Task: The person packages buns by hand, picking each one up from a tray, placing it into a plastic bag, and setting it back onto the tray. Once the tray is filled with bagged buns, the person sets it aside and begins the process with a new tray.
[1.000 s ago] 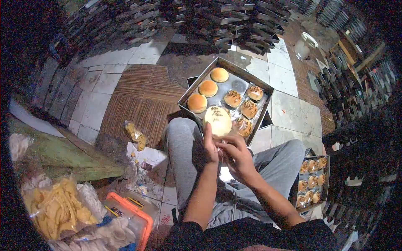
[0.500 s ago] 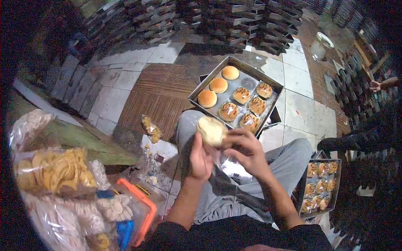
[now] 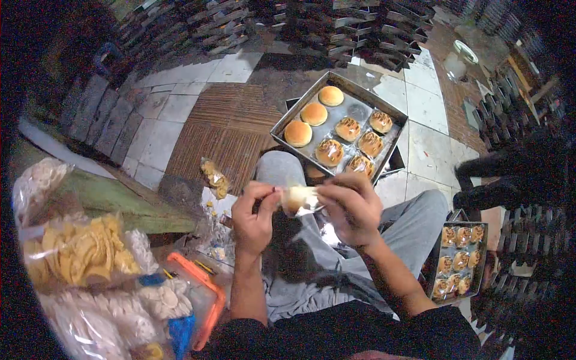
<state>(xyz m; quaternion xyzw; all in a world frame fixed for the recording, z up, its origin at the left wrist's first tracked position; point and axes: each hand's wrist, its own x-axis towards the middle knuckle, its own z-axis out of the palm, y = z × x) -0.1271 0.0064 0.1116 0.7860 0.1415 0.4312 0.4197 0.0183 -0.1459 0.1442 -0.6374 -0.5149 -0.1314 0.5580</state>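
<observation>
Between my hands, above my lap, is a pale bun [image 3: 296,201] in a clear, shiny plastic bag. My left hand [image 3: 252,217] is closed, thumb and fingers pinching the bag's left side. On the other side my right hand [image 3: 353,207], somewhat blurred, has its fingers closed at the bag's right edge. Just beyond them a metal tray [image 3: 367,96] holds three bare golden buns [image 3: 314,114] along its left side. Several bagged buns [image 3: 371,144] with brown streaked tops fill its right part.
A second tray [image 3: 484,252] of bagged buns stands at the right. On the left lie plastic bags of yellow pieces [image 3: 90,249], a green board [image 3: 120,201] and an orange-handled basket [image 3: 207,288]. Dark stacked trays [image 3: 366,30] line the back. A dark-clothed leg [image 3: 489,180] shows at right.
The bun has turned in my hands, its pale face now less visible. My left hand has gone from an open palm supporting it to a pinch on the bag. The other person's hand at right is gone.
</observation>
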